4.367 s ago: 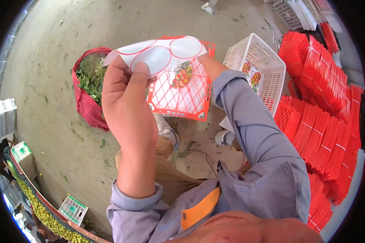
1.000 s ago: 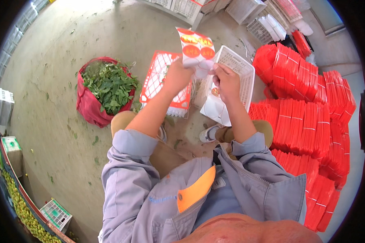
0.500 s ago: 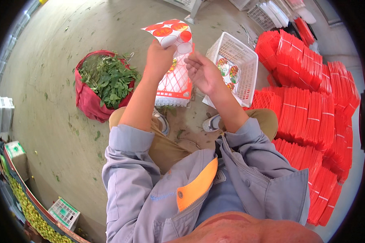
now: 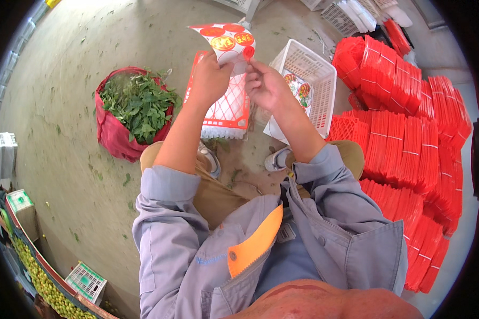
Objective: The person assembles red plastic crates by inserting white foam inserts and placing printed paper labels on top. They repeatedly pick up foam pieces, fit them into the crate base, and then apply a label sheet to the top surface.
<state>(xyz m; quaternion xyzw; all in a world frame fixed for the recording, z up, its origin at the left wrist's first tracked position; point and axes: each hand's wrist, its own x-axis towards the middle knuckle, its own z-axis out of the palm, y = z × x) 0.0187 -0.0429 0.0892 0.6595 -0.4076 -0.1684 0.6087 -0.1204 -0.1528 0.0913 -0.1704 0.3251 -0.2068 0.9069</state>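
In front of me, my left hand [image 4: 210, 80] grips the lower edge of a white sheet of round red and gold stickers [image 4: 223, 42], whose far end curls upward. The fingertips of my right hand [image 4: 269, 87] pinch a small red sticker [image 4: 248, 52] at the sheet's right edge; whether it is fully loose I cannot tell. Below both hands stands a red plastic lattice basket [image 4: 243, 124] with white material showing through and at its near end. My forearms and hands hide part of it.
To the right is a white crate [image 4: 327, 82] holding sheets of round printed labels [image 4: 304, 94]. Bundled red lattice pieces [image 4: 404, 143] are stacked beyond it. A red sack of green leaves [image 4: 114, 135] stands left. Green fruit [image 4: 34, 271] fills a bin at lower left.
My right hand has moved up to the sheet's edge and its fingers have closed on the red sticker. The sheet in my left hand has shifted slightly right and tilted.
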